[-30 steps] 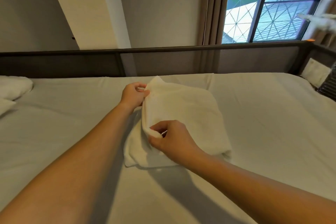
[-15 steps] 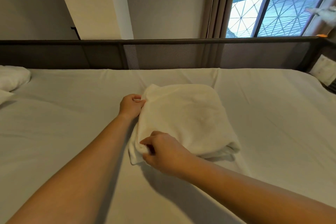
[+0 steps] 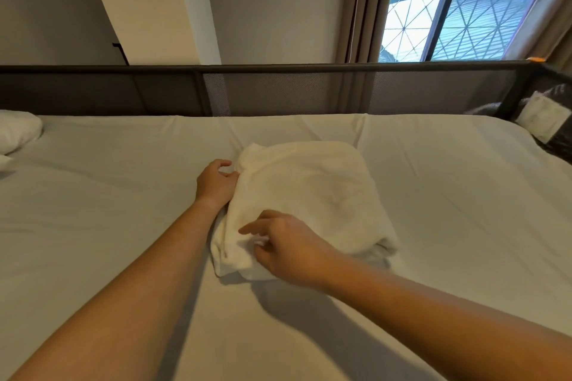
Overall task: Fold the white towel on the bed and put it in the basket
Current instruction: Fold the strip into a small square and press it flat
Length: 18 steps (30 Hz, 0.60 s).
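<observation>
- The towel [image 3: 305,195] lies folded into a thick, roughly square pad on the bed [image 3: 464,210], near the middle of the sheet.
- The left hand [image 3: 216,184] rests against the towel's left edge toward the far corner; its fingers are curled loosely and touch the cloth, but whether they pinch it I cannot tell.
- The right hand [image 3: 286,247] sits on the towel's near left corner, thumb and fingers drawn together with a small fold of cloth between them, index finger stretched out above.
- Between the two hands runs the towel's left edge, slightly rumpled; the layers show just left of the right hand.
- To the right of the right hand the folded bulk spreads flat, its near right corner bulging where the layers stack.
- Beyond the left hand, past the towel's far edge, a dark rail [image 3: 278,71] runs across the bed's far side.
- Far left of the left hand a pillow [image 3: 17,130] lies at the sheet's edge.
- Up and right of the grip, behind the rail, a window [image 3: 464,3] with a curtain [image 3: 362,6] at its left side.
- No basket can be made out for certain in this view.
</observation>
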### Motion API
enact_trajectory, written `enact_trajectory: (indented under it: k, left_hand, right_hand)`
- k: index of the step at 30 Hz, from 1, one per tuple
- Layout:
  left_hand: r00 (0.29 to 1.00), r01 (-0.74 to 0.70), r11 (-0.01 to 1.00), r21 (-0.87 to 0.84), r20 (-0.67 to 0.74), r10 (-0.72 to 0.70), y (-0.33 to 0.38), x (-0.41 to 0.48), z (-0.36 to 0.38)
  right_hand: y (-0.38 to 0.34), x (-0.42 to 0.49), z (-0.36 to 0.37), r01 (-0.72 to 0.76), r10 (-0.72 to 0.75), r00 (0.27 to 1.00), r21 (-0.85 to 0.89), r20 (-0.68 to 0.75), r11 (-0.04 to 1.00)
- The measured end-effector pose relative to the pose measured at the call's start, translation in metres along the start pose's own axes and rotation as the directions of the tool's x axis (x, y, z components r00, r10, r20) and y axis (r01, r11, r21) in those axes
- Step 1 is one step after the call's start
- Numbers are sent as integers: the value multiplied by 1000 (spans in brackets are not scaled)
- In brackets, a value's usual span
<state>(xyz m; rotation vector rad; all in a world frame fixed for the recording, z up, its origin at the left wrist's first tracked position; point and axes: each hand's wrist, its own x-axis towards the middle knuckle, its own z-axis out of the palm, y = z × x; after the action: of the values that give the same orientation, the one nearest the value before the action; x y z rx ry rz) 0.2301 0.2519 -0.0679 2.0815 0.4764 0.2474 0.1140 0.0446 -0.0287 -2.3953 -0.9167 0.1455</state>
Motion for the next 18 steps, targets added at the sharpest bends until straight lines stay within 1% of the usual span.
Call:
enact_trajectory:
  k: [3, 5, 8, 10, 12, 14, 16, 18]
  left_hand:
    - [1000, 2, 1000, 13, 11, -2, 3, -1, -5]
    - [997, 31, 999, 18, 67, -32, 7, -1, -8]
    - [985, 69, 997, 31, 155, -73, 11, -7, -8]
    - [979, 94, 995, 23, 181, -96, 13, -12, -7]
    - [974, 112, 994, 21, 196, -114, 13, -18, -5]
    - [972, 135, 990, 34, 190, -139, 12, -23, -5]
    - [967, 174, 984, 45, 182, -179, 10, -27, -5]
    - [963, 185, 981, 63, 187, -194, 7, -31, -4]
  right_hand:
    - [16, -3, -27, -50, 46, 995, -44, -86, 998]
    - [32, -6, -46, -122, 113, 982, -55, -155, 991]
    - [62, -12, -67, -251, 240, 929, -3, -281, 968]
    - [81, -15, -79, -339, 345, 883, 73, -318, 938]
    - [97, -18, -92, -433, 482, 829, 222, -282, 874]
    - [109, -20, -102, -500, 604, 776, 406, -184, 765]
    - [122, -22, -107, -520, 660, 745, 537, -96, 664]
    - [135, -23, -106, -525, 682, 731, 613, -30, 589]
